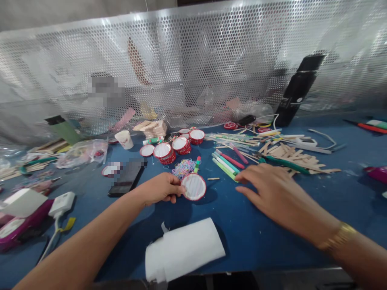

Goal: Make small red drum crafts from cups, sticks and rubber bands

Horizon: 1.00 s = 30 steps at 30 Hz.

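Note:
Between its thumb and fingers, my left hand pinches a small round disc by its left edge. The disc has a whitish, faintly striped face and a red rim, and is held above the blue table. My right hand is palm down with thumb and fingers apart, its fingertips by the near end of several coloured pens; whether they touch is unclear. Just behind the disc lie a tangle of small coloured bands and a green-and-red tube. Similar red-rimmed discs stand in stacks farther back.
A folded white cloth lies near the front edge. Wooden sticks and a green-handled tool are at right. A black phone, paper cup and white adapter sit left. A perforated metal screen stands behind.

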Each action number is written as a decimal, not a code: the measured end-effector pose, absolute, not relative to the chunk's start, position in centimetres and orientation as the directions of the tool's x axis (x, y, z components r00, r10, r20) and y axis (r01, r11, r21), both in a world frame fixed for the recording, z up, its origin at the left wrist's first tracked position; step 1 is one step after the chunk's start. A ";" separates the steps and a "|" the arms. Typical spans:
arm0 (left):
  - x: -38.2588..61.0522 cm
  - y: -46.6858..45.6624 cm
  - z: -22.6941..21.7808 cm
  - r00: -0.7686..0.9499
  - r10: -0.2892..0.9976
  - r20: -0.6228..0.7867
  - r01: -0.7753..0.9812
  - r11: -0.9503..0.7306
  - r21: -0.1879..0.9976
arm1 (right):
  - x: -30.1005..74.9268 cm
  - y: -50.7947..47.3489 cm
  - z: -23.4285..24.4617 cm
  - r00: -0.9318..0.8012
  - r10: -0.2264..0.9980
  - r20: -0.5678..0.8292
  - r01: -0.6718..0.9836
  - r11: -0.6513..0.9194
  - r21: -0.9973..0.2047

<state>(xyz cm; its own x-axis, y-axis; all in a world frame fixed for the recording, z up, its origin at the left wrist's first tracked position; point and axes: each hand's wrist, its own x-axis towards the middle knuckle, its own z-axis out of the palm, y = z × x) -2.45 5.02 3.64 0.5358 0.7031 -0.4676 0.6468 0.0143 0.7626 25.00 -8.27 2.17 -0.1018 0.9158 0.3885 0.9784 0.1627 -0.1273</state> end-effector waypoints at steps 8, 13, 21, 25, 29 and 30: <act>-2.5 5.0 3.4 0.557 0.700 -0.447 0.622 0.004 0.783 | 22.8 -1.7 1.7 -0.215 0.965 0.150 0.970 0.228 -0.077; -2.6 5.0 3.3 0.575 0.688 -0.443 0.596 0.018 0.803 | 22.3 -1.3 1.2 -0.186 0.970 0.158 0.976 0.201 -0.081; -2.5 4.5 3.3 0.586 0.685 -0.433 0.576 0.023 0.817 | 22.3 -0.4 3.2 -0.066 0.988 0.142 0.881 0.125 -0.456; -2.6 4.4 3.3 0.590 0.683 -0.430 0.580 0.013 0.815 | 21.9 -0.2 3.5 -0.077 0.987 0.141 0.837 0.141 -0.528; -2.5 4.2 3.3 0.592 0.683 -0.428 0.581 0.006 0.814 | 21.6 -0.1 3.2 -0.070 0.984 0.161 0.842 0.145 -0.520; -2.5 4.2 3.4 0.591 0.683 -0.429 0.581 0.008 0.814 | 21.6 -0.1 3.1 -0.065 0.983 0.173 0.850 0.145 -0.506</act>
